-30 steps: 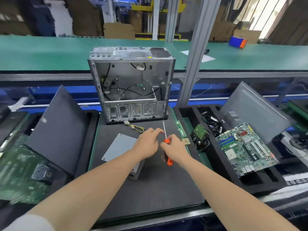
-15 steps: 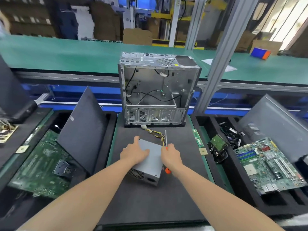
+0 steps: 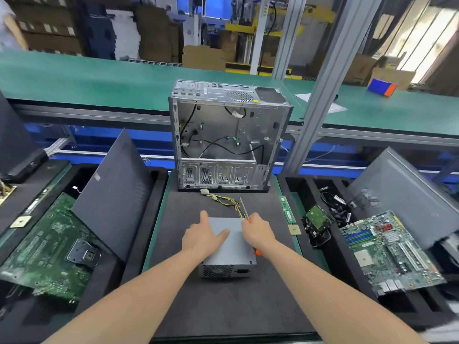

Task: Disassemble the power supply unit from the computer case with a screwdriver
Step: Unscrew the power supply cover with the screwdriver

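The grey power supply unit (image 3: 232, 254) lies on the black foam mat (image 3: 223, 301) in front of me, its vent and socket face toward me and its yellow-black cables (image 3: 227, 201) trailing toward the case. The open computer case (image 3: 228, 135) stands upright at the back of the mat, with only loose black wires inside. My left hand (image 3: 202, 238) rests flat on the unit's top left, fingers straight. My right hand (image 3: 257, 233) grips the orange-handled screwdriver (image 3: 244, 211) at the unit's right edge, its shaft pointing away toward the case.
A dark side panel (image 3: 111, 194) leans over a green motherboard (image 3: 42, 252) in the left tray. The right tray holds another motherboard (image 3: 390, 249), a hard drive (image 3: 316, 219), cables and a grey panel (image 3: 402, 192). RAM sticks (image 3: 286, 209) lie along the mat's right edge.
The power supply unit has turned square to me on the mat. My left hand shifted onto its top and my right hand with the screwdriver stayed at its right edge. My view swung left.
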Action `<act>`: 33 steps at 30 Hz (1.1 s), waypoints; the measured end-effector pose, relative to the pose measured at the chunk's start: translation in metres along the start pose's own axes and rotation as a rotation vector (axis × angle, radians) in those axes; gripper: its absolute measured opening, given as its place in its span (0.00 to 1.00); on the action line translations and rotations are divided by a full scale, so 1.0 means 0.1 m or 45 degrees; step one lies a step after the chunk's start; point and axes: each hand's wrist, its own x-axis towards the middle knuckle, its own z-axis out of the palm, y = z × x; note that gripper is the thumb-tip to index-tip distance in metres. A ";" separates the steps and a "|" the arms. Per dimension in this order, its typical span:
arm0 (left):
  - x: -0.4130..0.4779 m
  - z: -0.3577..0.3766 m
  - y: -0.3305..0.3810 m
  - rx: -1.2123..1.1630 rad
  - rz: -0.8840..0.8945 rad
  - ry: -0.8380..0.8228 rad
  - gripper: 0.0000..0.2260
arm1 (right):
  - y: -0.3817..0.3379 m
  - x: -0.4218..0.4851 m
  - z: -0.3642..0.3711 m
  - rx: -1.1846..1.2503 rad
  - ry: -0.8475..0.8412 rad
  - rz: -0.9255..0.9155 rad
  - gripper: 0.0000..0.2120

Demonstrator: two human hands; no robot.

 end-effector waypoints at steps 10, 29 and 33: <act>-0.15 0.00 0.10 -0.034 0.050 -0.042 0.32 | 0.12 -0.02 -0.19 -0.096 -0.022 -0.003 0.11; 0.31 -0.42 -0.19 -0.062 0.764 0.267 0.29 | -0.49 -0.25 -0.57 0.264 0.064 -0.513 0.04; 0.29 -0.31 -0.23 -0.406 0.789 0.277 0.16 | -0.61 -0.24 -0.58 0.415 0.268 -0.539 0.06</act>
